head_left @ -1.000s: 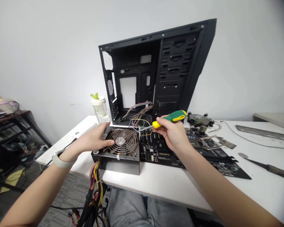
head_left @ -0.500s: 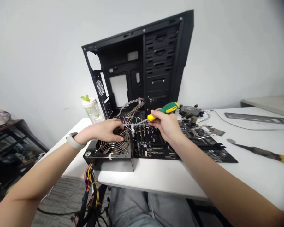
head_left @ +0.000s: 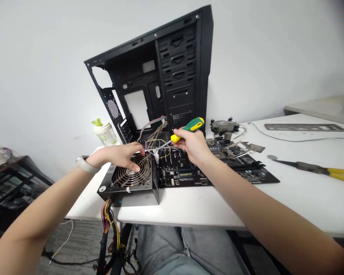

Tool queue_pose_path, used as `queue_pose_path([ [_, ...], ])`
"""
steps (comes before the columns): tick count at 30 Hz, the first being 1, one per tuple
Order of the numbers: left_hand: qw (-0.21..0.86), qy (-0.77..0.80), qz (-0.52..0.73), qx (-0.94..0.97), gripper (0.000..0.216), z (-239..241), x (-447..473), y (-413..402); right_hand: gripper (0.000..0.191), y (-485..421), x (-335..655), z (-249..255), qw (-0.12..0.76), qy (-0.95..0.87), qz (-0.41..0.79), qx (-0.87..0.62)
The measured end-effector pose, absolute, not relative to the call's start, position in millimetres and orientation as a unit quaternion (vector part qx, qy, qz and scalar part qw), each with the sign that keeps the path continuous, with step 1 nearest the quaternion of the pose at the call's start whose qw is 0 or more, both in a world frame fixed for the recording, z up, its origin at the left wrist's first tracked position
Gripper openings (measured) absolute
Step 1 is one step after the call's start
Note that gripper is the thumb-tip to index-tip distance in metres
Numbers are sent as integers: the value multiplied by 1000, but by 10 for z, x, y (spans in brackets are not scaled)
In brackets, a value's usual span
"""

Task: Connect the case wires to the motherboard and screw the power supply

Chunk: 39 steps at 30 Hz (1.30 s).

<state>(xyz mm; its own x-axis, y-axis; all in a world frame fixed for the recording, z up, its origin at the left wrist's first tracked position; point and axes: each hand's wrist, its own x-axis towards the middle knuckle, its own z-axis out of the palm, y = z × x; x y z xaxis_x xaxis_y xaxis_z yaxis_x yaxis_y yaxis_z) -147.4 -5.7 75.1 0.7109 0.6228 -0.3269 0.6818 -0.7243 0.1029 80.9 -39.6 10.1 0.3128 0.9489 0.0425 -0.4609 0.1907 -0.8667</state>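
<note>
My left hand (head_left: pixel 119 154) lies flat, fingers spread, on the fan grille of a grey power supply (head_left: pixel 129 183) at the table's front left. My right hand (head_left: pixel 190 147) grips a screwdriver (head_left: pixel 186 129) with a green and yellow handle; its shaft points left towards the power supply's far right corner and the coloured wires there. A black Gigabyte motherboard (head_left: pixel 183 172) lies flat just right of the power supply, under my right hand. Behind both stands an open black computer case (head_left: pixel 160 76), tilted, with loose wires hanging out of it.
A white bottle with a green top (head_left: pixel 104 133) stands left of the case. Yellow-handled pliers (head_left: pixel 318 170) and a metal I/O plate (head_left: pixel 304 127) lie on the white table (head_left: pixel 246 206) to the right. A cooler part (head_left: pixel 223 126) sits behind the motherboard. Cables hang off the front edge.
My left hand has slid right across the fan grille towards its far corner. My right hand keeps the screwdriver near that corner. The view has swung right, so everything sits further left.
</note>
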Motion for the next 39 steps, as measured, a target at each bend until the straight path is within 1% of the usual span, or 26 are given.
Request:
queue_pose_path([
  [4,120,350,-143,918,58,735,-1488,-14,12,-418,783,102,699,-341,503,-377],
  [7,131,354,-147,914,62,739,-1478,-14,15,-484,713,116,692,-401,489,-349],
  [12,137,348,-154,914,61,756,-1448,-27,15,-597,603,112,677,-522,398,-333],
  [18,120,341,-163,918,62,747,-1456,-5,13,-640,570,88,666,-553,322,-383],
  [20,104,347,-156,919,61,753,-1456,-35,14,-649,559,84,663,-562,299,-394],
  [26,6,401,-175,899,61,810,-1419,-190,14,-667,490,70,636,-606,249,-408],
  [28,16,381,-168,909,57,821,-1404,-182,14,-657,474,63,630,-608,255,-410],
  [32,70,335,-140,929,38,800,-1372,-53,12,-621,491,60,640,-586,287,-405],
  [39,79,322,-105,938,20,700,-1348,156,14,-590,602,127,687,-525,326,-384],
])
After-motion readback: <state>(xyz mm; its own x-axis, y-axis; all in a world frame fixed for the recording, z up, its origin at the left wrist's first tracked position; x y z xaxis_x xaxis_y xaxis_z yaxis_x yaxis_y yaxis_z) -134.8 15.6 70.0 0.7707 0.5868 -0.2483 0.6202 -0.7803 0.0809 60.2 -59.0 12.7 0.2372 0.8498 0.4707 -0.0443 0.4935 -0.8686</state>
